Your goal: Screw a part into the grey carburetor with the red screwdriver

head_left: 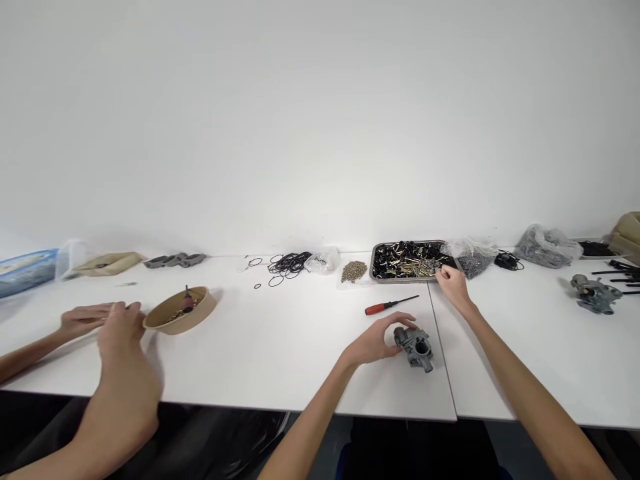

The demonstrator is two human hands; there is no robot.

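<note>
My left hand (376, 339) is wrapped round the side of a grey metal carburetor (418, 347), whose round bore faces me. It is at the table's front, close to the seam. My right hand (453, 285) reaches to the right end of a metal tray (395, 281) filled with small black and brass-coloured parts. Its fingers are pinched together, and whatever may be between them is too small to make out. Between the carburetor and the tray lies a red-handled screwdriver (383, 307), its shaft pointing right.
Left, a co-worker's hands (120, 320) work beside a tan bowl (205, 310) holding a screwdriver. Along the wall lie black rubber rings (290, 264), small brass parts (354, 271) and plastic bags (547, 247) of parts. Another carburetor (595, 294) stands at right.
</note>
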